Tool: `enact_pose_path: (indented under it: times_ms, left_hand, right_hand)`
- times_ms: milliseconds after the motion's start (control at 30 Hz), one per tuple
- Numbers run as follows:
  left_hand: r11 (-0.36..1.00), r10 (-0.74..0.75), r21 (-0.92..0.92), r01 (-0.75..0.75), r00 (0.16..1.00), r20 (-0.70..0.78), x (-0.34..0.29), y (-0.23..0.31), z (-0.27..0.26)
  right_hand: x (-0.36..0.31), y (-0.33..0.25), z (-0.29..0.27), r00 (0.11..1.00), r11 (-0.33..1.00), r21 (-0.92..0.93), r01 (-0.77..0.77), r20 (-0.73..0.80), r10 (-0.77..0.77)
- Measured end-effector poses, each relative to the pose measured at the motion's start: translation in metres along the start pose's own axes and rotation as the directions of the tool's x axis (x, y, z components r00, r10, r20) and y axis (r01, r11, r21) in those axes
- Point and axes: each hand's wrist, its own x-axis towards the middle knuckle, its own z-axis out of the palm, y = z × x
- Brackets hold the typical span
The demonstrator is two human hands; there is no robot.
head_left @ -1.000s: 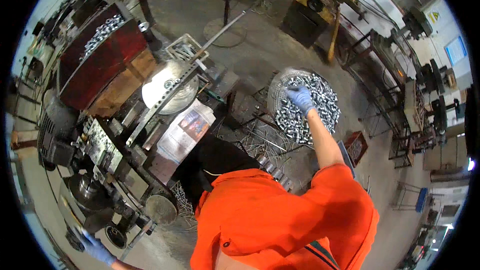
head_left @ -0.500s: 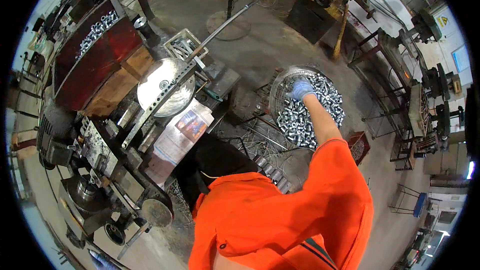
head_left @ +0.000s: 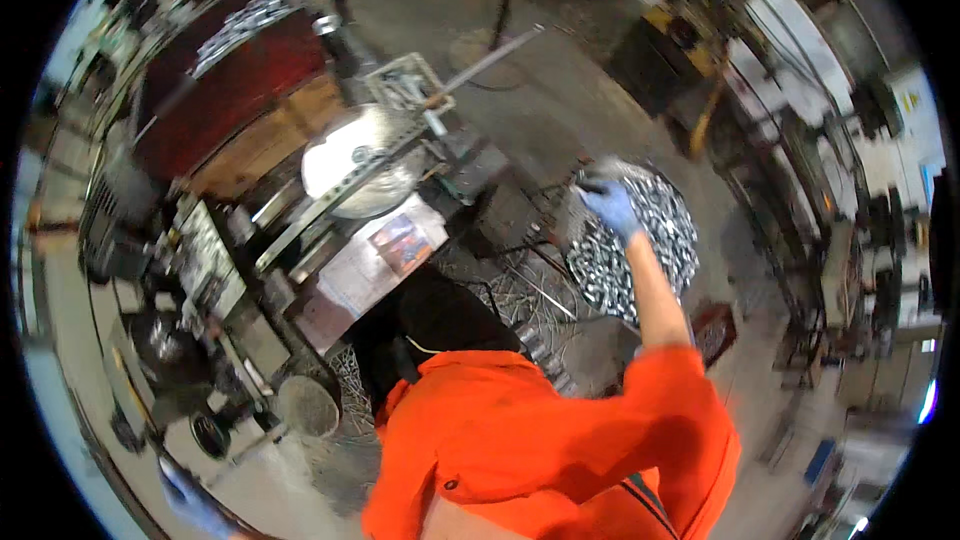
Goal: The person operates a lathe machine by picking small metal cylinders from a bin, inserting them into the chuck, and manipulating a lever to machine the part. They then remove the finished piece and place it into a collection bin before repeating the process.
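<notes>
My right hand (head_left: 612, 208), in a blue glove with darkened fingertips, is above the left part of a round metal tray (head_left: 572, 230). The tray carries a heap of small shiny cylindrical metal parts (head_left: 650, 250). Blur smears these fingers, and a pale streak beside them cannot be made out. At the lower left, my left hand (head_left: 190, 500), also blue-gloved, lies along a dark bar (head_left: 225, 515) beside the machine. Its fingers are blurred, so its grip does not show. Between the hands stands the machine with a large shiny disc (head_left: 350, 175) and a perforated bar (head_left: 325, 202) across it.
A red bin (head_left: 235, 105) with more metal parts stands at the upper left. Printed paper (head_left: 365, 265) covers the bench edge by my body. Scrap wire and several larger metal cylinders (head_left: 545, 355) lie on the floor. A small red box (head_left: 715, 330) sits right of the tray.
The view has shifted and blurred. My right hand has risen slightly from the heap, its fingers now pointing to the upper left. My left hand stays by the bar and shows more fully.
</notes>
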Motion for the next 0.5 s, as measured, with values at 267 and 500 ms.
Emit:
enact_pose_path:
  times_ms: [267, 500]
  left_hand:
    - [0.782, 0.622, -0.329, -0.529, 0.692, 0.366, -0.017, 0.112, 0.112]
    - [0.747, 0.642, -0.550, -0.372, 0.617, 0.455, -0.041, 0.120, 0.136]
  right_hand:
    - [-0.078, -0.274, 0.135, 0.647, 0.697, 0.297, 0.653, 0.261, -0.717]
    - [-0.114, -0.379, 0.192, 0.212, 0.349, 0.343, 0.872, 0.377, -0.902]
